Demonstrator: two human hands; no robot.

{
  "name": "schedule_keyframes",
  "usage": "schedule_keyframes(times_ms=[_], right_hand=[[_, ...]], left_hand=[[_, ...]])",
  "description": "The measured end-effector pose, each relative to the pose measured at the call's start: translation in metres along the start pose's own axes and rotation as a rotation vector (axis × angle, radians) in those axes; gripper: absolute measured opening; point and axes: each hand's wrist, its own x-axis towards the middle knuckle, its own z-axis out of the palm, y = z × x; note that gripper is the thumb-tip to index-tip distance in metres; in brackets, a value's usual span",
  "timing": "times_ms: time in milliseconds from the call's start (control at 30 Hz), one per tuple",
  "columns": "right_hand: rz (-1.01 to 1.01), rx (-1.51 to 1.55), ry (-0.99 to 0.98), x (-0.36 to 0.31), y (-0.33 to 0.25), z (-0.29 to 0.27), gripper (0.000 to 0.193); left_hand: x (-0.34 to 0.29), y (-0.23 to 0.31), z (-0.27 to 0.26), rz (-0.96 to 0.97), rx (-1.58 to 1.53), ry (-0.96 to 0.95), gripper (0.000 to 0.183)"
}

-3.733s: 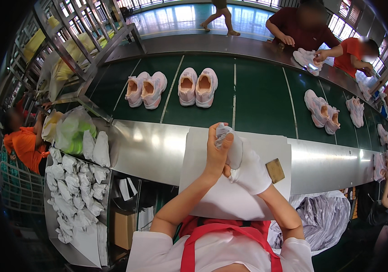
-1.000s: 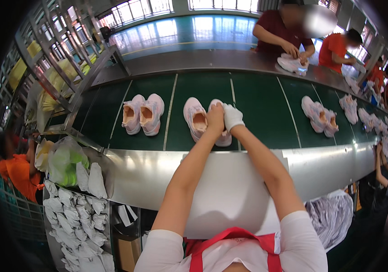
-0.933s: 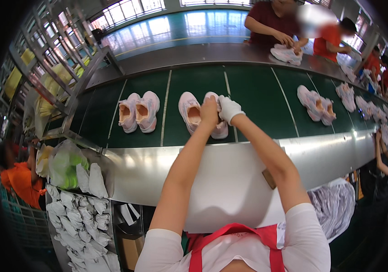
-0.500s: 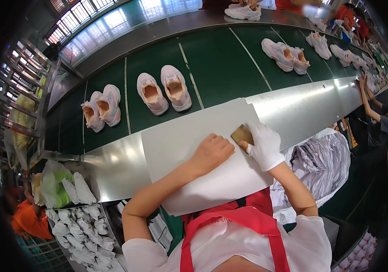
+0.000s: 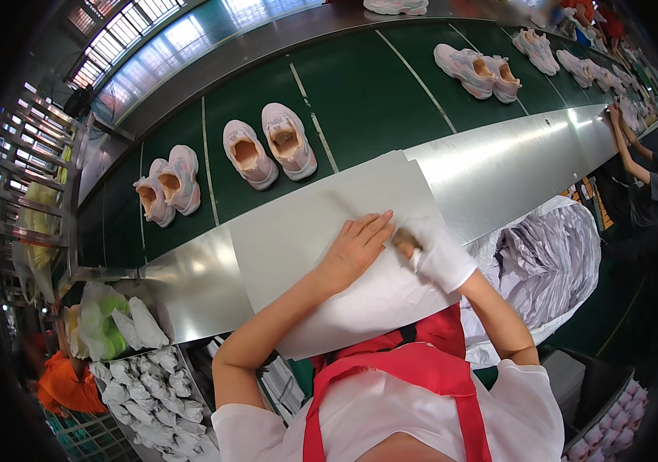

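Faced a steel bench (image 5: 498, 173) along the near edge of a green belt (image 5: 360, 92), with a barred window (image 5: 129, 38) beyond a shiny floor (image 5: 183, 35). Had white paper (image 5: 298, 223) spread across the bench, overhanging the front edge and reaching the belt at the back. Rested the bare left hand (image 5: 356, 250) palm down near the paper's middle, fingers extended, grip slack. Held the brown block (image 5: 404, 239) between thumb and gloved fingers of the right hand (image 5: 433, 250), near the paper's right edge, slightly blurred. Bent both elbows outward.
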Motion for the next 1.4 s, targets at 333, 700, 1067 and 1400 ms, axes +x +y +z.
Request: schedule_keyframes(times_ms=[333,700,1067,1400], right_hand=[[0.166,-0.196,0.365,-0.002,0.008,-0.006,0.025],[0.227,-0.232,0.337,-0.002,0.018,-0.005,0.029],[0.021,-0.12,0.372,0.011,0.029,-0.002,0.037],[0.522,0.403,0.935,-0.173,0.199,0.026,0.021]], left_hand=[[-0.014,-0.018,-0.004,0.028,-0.004,-0.002,0.013],[0.0,-0.004,0.0,0.105,0.049,0.066,0.013],[0.018,0.015,0.009,0.098,-0.042,-0.049,0.01],[0.046,0.046,-0.029,-0.129,-0.152,-0.077,0.03]])
